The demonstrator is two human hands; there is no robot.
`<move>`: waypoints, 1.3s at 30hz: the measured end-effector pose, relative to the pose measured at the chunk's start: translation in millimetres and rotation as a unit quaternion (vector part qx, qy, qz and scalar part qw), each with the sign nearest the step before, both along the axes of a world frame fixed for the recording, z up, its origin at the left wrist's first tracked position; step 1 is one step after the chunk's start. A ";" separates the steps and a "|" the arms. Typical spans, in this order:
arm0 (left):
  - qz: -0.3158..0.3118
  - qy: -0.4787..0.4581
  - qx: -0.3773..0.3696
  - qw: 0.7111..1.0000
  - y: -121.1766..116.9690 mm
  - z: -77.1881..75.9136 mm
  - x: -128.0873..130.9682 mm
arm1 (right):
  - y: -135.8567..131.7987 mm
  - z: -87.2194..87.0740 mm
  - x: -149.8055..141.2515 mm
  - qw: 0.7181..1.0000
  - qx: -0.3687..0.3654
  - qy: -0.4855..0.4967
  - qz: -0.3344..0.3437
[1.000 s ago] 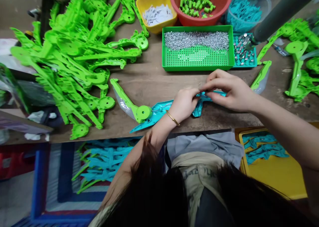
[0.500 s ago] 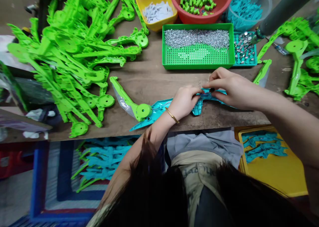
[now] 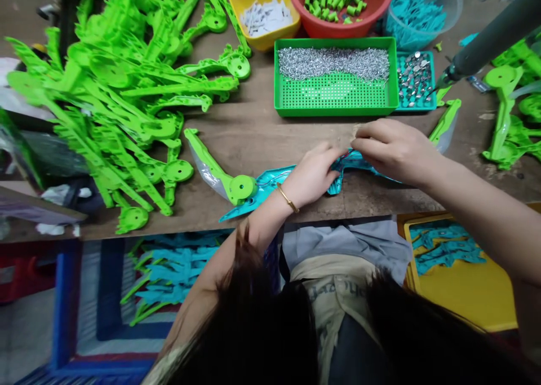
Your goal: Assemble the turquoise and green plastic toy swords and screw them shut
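Observation:
A turquoise plastic shell (image 3: 262, 186) lies lengthwise near the table's front edge, with a thin wire running along its left part. A green plastic arm (image 3: 224, 176) with a clear blade-like piece joins its left end; another green arm (image 3: 447, 121) rises beyond my right hand. My left hand (image 3: 316, 173) grips the shell at its middle, fingers closed around its edge. My right hand (image 3: 391, 148) is closed in a pinch just above the shell's centre, beside some thin reddish wire. Whatever lies between its fingertips is hidden.
Green arms (image 3: 139, 86) are heaped at left. Behind the shell stand a green screw tray (image 3: 336, 112), a turquoise tray (image 3: 433, 100), a red bowl (image 3: 342, 30) and a yellow bowl (image 3: 264, 42). A dark rod-like tool (image 3: 477, 41) slants in from the upper right. Below are blue (image 3: 65, 306) and yellow (image 3: 469, 306) bins.
My right hand's fingers have drawn together into a tighter pinch and shifted slightly right. My left hand has moved slightly left and down along the shell.

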State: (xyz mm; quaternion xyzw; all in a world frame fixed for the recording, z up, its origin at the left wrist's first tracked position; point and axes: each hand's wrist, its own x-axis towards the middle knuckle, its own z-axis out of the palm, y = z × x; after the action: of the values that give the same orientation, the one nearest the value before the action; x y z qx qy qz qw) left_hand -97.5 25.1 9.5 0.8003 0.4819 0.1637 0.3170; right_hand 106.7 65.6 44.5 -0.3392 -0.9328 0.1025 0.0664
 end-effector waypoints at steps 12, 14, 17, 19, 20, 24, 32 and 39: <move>0.040 0.175 0.066 0.981 -1.5 -2.6 17.0 | -9.5 -16.0 9.5 0.988 -0.019 0.153 0.007; 0.045 0.186 0.083 0.978 -2.9 -4.8 19.7 | -11.6 -13.5 7.8 0.994 -0.011 0.107 -0.006; 0.052 0.192 0.107 0.974 -5.6 -10.1 23.0 | -14.8 -11.8 4.3 1.000 0.008 0.005 -0.026; 0.051 0.192 0.112 0.974 -7.5 -13.3 23.3 | -14.8 -12.1 2.2 0.998 0.029 -0.045 -0.026; 0.045 0.192 0.113 0.974 -8.6 -14.4 22.6 | -13.9 -12.4 1.4 0.997 0.042 -0.061 -0.026; -0.009 0.187 0.138 0.973 -14.8 -14.1 17.6 | -8.1 -14.2 0.0 0.995 0.061 -0.058 -0.052; -0.041 0.167 0.156 0.973 -17.3 -12.9 17.1 | -4.2 -24.9 -2.4 0.994 0.043 0.042 -0.086; 0.014 0.146 0.083 0.986 -2.0 -8.2 16.4 | 5.1 -33.9 -7.9 0.976 -0.024 0.172 -0.130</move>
State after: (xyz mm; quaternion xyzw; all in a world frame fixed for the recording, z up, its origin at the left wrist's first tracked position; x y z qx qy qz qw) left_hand -81.1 23.1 1.2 0.8324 0.5189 0.0885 0.1734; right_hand 98.7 70.8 10.5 -0.4362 -0.8524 0.1726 0.2308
